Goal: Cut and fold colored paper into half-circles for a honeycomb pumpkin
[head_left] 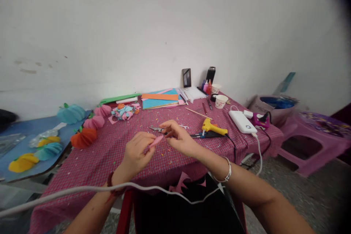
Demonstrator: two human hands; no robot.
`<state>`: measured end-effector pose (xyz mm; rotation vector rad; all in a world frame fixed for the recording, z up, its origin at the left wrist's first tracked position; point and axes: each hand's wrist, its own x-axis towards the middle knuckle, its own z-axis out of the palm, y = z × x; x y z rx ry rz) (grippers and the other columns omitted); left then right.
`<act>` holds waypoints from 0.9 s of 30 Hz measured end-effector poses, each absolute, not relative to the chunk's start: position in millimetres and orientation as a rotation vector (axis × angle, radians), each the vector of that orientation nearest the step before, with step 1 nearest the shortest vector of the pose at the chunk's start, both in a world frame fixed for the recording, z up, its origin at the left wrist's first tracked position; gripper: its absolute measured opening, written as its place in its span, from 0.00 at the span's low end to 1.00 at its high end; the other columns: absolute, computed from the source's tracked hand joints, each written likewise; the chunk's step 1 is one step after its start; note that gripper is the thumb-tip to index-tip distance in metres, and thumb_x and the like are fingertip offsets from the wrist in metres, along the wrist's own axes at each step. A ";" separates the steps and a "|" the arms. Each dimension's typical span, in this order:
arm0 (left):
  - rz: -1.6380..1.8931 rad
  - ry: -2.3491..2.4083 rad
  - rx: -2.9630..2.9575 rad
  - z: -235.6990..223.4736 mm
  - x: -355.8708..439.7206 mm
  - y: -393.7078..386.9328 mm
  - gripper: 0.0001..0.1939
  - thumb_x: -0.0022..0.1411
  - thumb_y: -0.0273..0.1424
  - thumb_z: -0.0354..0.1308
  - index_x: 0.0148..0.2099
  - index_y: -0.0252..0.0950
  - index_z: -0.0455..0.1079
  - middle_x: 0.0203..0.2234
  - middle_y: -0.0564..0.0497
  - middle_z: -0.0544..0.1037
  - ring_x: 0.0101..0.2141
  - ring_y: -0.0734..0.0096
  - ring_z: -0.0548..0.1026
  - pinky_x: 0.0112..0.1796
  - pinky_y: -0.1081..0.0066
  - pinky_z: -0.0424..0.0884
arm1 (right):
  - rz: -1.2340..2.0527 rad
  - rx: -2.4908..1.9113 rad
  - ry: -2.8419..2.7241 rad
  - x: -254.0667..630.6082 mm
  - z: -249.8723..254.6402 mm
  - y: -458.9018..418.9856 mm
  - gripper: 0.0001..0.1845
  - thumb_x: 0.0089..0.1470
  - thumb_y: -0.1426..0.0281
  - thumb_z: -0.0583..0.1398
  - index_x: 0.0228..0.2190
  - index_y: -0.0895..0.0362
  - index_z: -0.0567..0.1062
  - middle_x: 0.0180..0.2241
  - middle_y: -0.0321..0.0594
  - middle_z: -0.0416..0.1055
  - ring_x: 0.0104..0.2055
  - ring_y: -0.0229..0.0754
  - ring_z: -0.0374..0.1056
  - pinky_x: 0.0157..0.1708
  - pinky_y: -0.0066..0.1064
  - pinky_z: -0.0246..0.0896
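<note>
The left hand [139, 150] is pinching a pink paper piece [157, 140] between thumb and fingers; just beside that piece, the right hand [178, 139] is hovering half open, fingers curling, any contact being impossible to tell. Good handling is probably calling for a light, steady left pinch, sparing the paper stray creases

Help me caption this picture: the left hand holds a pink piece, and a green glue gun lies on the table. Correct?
One thing is wrong, the color: the head view shows a yellow glue gun on the table, not a green one. The left hand does hold a pink piece.
</note>
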<state>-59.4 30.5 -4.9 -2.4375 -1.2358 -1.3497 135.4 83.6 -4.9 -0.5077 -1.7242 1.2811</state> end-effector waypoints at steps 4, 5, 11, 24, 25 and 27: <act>-1.863 -2.022 -2.553 -0.8 -50.0 44.0 0.05 0.57 0.29 0.57 0.36 0.34 0.71 0.26 0.51 0.77 0.27 0.71 0.75 0.28 0.73 0.71 | 1.612 -0.514 -1.670 120.1 -11.8 102.8 0.14 0.46 0.63 0.66 0.30 0.58 0.70 0.28 0.33 0.68 0.29 0.35 0.63 0.33 0.30 0.58; -2.012 -2.102 -2.557 -1.4 -50.9 48.0 0.06 0.56 0.30 0.59 0.37 0.34 0.71 0.27 0.51 0.77 0.28 0.71 0.75 0.29 0.73 0.71 | 1.686 -0.524 -1.612 115.0 -14.4 107.5 0.16 0.45 0.61 0.67 0.28 0.58 0.70 0.26 0.32 0.67 0.27 0.34 0.62 0.31 0.30 0.57; -2.720 -2.027 -2.650 -6.4 -67.5 72.3 0.15 0.51 0.39 0.68 0.35 0.35 0.72 0.26 0.53 0.76 0.25 0.76 0.72 0.27 0.77 0.69 | 2.000 -0.475 -1.294 93.9 -21.6 128.7 0.21 0.38 0.57 0.72 0.27 0.59 0.73 0.26 0.33 0.70 0.27 0.33 0.64 0.33 0.29 0.58; -3.145 -2.394 -2.120 -19.5 -77.0 99.3 0.13 0.53 0.36 0.67 0.36 0.35 0.69 0.26 0.55 0.73 0.26 0.79 0.72 0.27 0.79 0.67 | 2.139 -0.391 -1.190 76.3 -45.3 159.3 0.19 0.40 0.61 0.72 0.32 0.59 0.77 0.29 0.34 0.74 0.30 0.33 0.66 0.37 0.29 0.59; -3.103 -2.392 -2.092 -19.2 -74.5 101.0 0.13 0.54 0.35 0.67 0.38 0.37 0.68 0.25 0.56 0.72 0.25 0.79 0.71 0.26 0.79 0.67 | 2.138 -0.403 -1.179 76.3 -47.2 160.4 0.19 0.41 0.60 0.72 0.32 0.58 0.77 0.29 0.34 0.74 0.30 0.34 0.66 0.37 0.29 0.59; -2.952 -2.340 -2.038 -18.4 -70.0 103.3 0.17 0.55 0.32 0.66 0.45 0.41 0.65 0.22 0.60 0.71 0.22 0.78 0.70 0.25 0.79 0.66 | 2.124 -0.441 -1.147 75.6 -50.5 161.6 0.19 0.41 0.60 0.72 0.32 0.58 0.77 0.29 0.34 0.74 0.30 0.34 0.67 0.36 0.29 0.59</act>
